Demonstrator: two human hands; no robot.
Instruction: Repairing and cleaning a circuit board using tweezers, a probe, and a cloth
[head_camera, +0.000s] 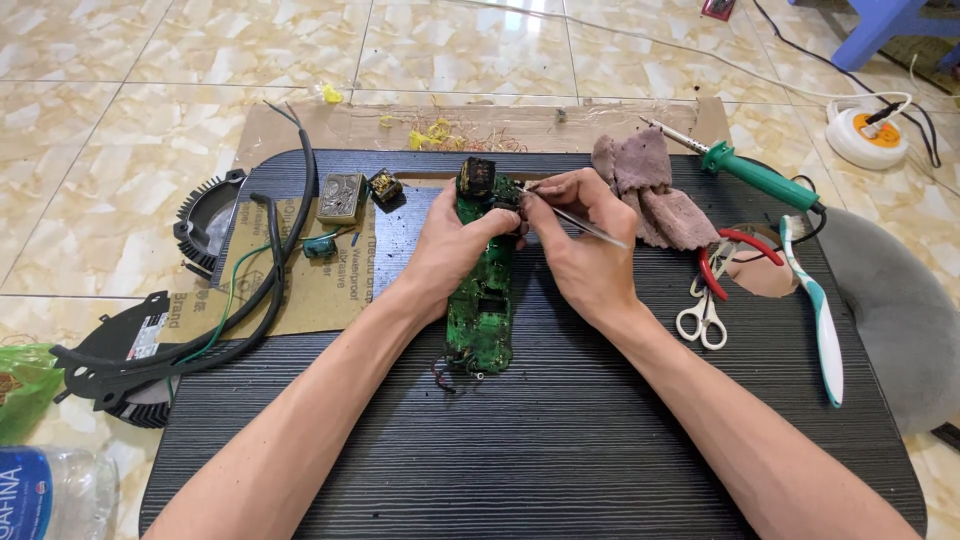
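Tweezers (585, 226) pinched in my right hand (585, 250) may slip and scratch the board (484, 300) my left hand (455, 250) grips, I reckon.

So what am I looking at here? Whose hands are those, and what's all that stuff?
The camera sits on a person's head, looking down at their own hands over a dark table. The left hand steadies a green circuit board. The right hand holds thin metal tweezers with the tip at the board's top end. Nearby lie a green-handled soldering iron, a crumpled cloth, scissors, a toothbrush and thick black cables.
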